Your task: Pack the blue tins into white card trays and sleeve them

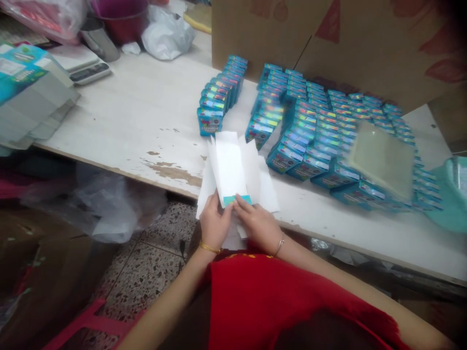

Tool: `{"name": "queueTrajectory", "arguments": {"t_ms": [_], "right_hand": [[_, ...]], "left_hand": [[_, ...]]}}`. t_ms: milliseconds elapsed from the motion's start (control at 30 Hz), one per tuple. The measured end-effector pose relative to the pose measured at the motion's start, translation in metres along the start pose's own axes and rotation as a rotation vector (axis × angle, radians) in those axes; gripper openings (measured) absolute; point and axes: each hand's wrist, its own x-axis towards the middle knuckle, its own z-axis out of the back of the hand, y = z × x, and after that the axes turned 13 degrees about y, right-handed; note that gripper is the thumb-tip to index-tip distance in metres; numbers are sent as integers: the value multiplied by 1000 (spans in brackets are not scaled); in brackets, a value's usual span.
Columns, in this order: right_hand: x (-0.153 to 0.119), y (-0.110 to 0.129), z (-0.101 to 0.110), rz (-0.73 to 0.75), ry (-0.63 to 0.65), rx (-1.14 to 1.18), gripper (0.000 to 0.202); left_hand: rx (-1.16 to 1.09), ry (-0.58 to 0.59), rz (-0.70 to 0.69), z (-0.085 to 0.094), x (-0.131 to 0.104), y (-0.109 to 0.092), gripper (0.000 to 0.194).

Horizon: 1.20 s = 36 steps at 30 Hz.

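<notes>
Both hands grip a white box blank (230,163) at its near end, where a narrow blue-green flap shows. My left hand (214,222) is closed on the left corner, thumb on the flap. My right hand (260,224) presses its fingertips on the flap from the right. Under and beside this blank fan out more white blanks (268,187), overlapping the table's front edge. Just beyond them, a curved row of small blue boxes (210,121) stands on the table.
More rows of blue boxes (306,167) fill the right side, with a pale translucent container (386,155) on them. A large cardboard carton (270,39) stands behind. At left are flat printed blanks (32,102) and a scale (89,73). The white table (127,112) has worn patches.
</notes>
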Motion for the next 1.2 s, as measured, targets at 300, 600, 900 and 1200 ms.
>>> {"name": "queueTrajectory", "arguments": {"t_ms": [300, 600, 900, 1200], "right_hand": [[7, 6, -7, -131, -112, 62, 38], [23, 5, -17, -173, -219, 69, 21], [27, 3, -11, -160, -92, 46, 23], [0, -37, 5, 124, -54, 34, 21]], "left_hand": [[49, -10, -28, 0, -2, 1, 40], [77, -23, -36, -2, -4, 6, 41], [101, -23, -38, -4, -4, 5, 42], [246, 393, -450, 64, 2, 24, 104]]}}
